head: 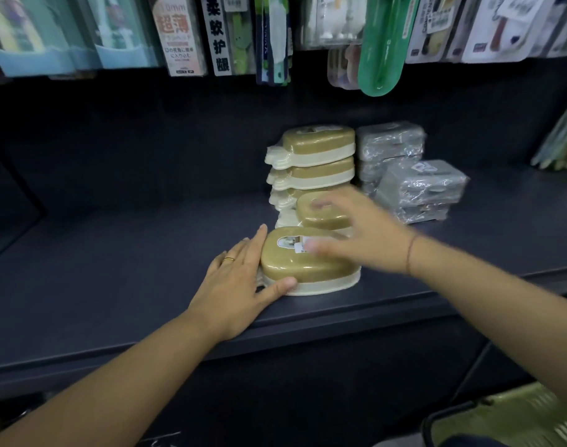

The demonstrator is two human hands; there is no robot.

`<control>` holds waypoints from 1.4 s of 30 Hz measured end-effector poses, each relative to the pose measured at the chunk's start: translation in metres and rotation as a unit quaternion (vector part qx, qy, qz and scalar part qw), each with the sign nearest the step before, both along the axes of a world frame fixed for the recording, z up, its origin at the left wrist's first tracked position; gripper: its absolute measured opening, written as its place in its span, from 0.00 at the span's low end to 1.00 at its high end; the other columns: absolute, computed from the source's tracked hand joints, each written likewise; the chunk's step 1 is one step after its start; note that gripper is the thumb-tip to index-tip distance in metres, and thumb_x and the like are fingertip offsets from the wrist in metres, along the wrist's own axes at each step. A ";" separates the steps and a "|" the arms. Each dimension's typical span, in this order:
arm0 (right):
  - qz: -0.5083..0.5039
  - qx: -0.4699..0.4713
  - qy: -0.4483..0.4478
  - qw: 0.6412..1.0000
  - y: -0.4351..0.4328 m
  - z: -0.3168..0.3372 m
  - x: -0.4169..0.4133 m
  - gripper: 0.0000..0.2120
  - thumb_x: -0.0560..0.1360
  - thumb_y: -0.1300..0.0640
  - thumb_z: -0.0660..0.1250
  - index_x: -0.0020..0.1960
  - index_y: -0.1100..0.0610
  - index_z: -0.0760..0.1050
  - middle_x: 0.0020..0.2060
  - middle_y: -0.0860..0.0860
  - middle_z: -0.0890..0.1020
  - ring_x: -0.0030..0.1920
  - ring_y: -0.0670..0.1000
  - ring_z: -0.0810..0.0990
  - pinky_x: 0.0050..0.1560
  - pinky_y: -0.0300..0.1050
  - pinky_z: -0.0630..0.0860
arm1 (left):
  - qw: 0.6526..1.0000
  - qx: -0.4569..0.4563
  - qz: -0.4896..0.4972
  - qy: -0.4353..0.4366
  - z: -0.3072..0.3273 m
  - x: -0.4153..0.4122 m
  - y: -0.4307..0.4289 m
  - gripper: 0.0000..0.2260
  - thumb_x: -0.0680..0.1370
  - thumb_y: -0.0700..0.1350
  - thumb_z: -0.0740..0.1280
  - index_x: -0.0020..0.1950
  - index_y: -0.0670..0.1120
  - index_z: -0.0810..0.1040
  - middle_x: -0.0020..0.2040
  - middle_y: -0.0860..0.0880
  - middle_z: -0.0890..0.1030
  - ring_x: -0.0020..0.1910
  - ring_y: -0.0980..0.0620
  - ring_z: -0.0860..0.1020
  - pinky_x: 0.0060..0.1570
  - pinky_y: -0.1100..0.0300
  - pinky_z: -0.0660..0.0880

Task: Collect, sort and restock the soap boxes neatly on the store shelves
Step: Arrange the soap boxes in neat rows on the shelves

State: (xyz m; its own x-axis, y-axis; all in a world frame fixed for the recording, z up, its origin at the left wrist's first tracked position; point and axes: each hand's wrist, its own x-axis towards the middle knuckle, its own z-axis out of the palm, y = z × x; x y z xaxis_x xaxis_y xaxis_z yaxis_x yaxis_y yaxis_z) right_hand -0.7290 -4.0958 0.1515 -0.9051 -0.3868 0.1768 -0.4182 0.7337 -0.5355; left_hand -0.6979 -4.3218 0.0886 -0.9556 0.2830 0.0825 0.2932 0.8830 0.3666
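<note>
Shelf of dark matte board (114,285), spanning the view. Near its front edge, olive-gold oval soap box with cream base (308,269), lying flat; white label on the lid half covered. Left hand (238,279) flat on the shelf, straight fingers along the box's left end, thumb pressing the cream base; clasps nothing. Right hand (359,233) smeared by motion, fingers spread and loose over the lid; holds nothing, contact with the lid impossible to judge. Just behind, second olive-gold box (320,216), right part hidden by that hand. Farther back, stack of matching olive-gold boxes (317,153), lowest ones concealed. To the right, grey film-wrapped boxes (417,188) in two piles, details lost in glare. Above, hanging blister packets (185,37), tops cut off by the frame. Bottom right, green slatted basket (517,417), mostly out of frame.
</note>
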 end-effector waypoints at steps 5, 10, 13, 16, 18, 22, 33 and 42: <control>-0.003 0.135 -0.006 0.991 -0.026 -0.025 0.005 0.46 0.64 0.31 0.71 0.75 0.44 0.58 0.70 0.48 0.67 0.71 0.51 0.64 0.72 0.50 0.60 | 0.999 -0.029 0.017 -0.031 -0.002 0.004 -0.007 0.43 0.69 0.74 0.41 0.78 0.54 0.32 0.80 0.56 0.43 0.78 0.56 0.42 0.77 0.54 0.40; 0.014 0.103 -0.021 0.994 -0.005 0.002 0.006 0.46 0.62 0.35 0.75 0.74 0.46 0.62 0.70 0.46 0.68 0.69 0.47 0.67 0.70 0.44 0.64 | 0.987 -0.128 0.067 -0.064 -0.002 0.019 -0.037 0.46 0.67 0.76 0.32 0.80 0.53 0.39 0.80 0.56 0.40 0.78 0.57 0.39 0.76 0.53 0.37; -0.011 0.054 0.021 0.998 0.012 0.017 -0.010 0.49 0.58 0.32 0.72 0.74 0.47 0.63 0.69 0.48 0.69 0.68 0.49 0.68 0.70 0.49 0.65 | 0.987 -0.134 0.065 -0.064 -0.001 0.025 -0.043 0.46 0.66 0.76 0.30 0.80 0.55 0.41 0.79 0.58 0.40 0.78 0.57 0.38 0.76 0.52 0.37; -0.050 0.088 0.060 0.993 0.022 0.015 -0.043 0.47 0.60 0.34 0.73 0.75 0.46 0.61 0.70 0.50 0.68 0.70 0.53 0.66 0.72 0.55 0.62 | 0.987 -0.128 0.069 -0.070 0.002 0.025 -0.041 0.43 0.68 0.73 0.34 0.80 0.55 0.41 0.80 0.57 0.40 0.78 0.57 0.38 0.76 0.52 0.37; -0.036 0.116 0.055 0.991 0.022 0.009 -0.062 0.44 0.64 0.37 0.74 0.75 0.44 0.61 0.71 0.50 0.67 0.71 0.54 0.64 0.73 0.55 0.59 | 0.987 -0.125 0.069 -0.068 0.003 0.026 -0.041 0.42 0.69 0.72 0.35 0.80 0.54 0.42 0.80 0.57 0.41 0.78 0.57 0.39 0.76 0.52 0.37; -0.017 0.131 0.072 0.989 0.022 0.012 -0.083 0.31 0.70 0.47 0.74 0.70 0.41 0.68 0.67 0.47 0.73 0.69 0.53 0.66 0.74 0.55 0.56 | 0.989 -0.110 0.069 -0.066 0.001 0.026 -0.042 0.43 0.69 0.73 0.35 0.80 0.55 0.43 0.80 0.57 0.42 0.78 0.57 0.39 0.77 0.51 0.37; -0.094 0.104 0.091 0.986 0.001 0.001 -0.060 0.32 0.75 0.53 0.70 0.75 0.48 0.63 0.73 0.51 0.66 0.73 0.55 0.62 0.74 0.52 0.55 | 0.996 0.007 0.084 0.025 -0.002 0.037 -0.048 0.31 0.79 0.66 0.48 0.78 0.51 0.61 0.79 0.53 0.59 0.78 0.55 0.54 0.76 0.57 0.47; 0.287 -0.057 0.022 0.956 -0.173 -0.074 0.153 0.22 0.73 0.46 0.67 0.64 0.54 0.74 0.57 0.45 0.76 0.57 0.41 0.74 0.60 0.33 0.69 | 0.978 0.062 0.014 0.197 -0.057 0.237 -0.177 0.20 0.82 0.57 0.55 0.59 0.44 0.78 0.55 0.51 0.78 0.54 0.54 0.74 0.57 0.63 0.67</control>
State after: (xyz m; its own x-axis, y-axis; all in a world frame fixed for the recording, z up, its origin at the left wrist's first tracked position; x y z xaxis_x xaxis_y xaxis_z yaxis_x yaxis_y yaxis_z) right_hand -0.5765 -4.2692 0.0773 -0.5408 -0.7928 0.2812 -0.7584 0.3148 -0.5708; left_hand -0.4607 -4.4989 0.0316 -0.8499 0.2214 0.4783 0.4096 0.8485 0.3351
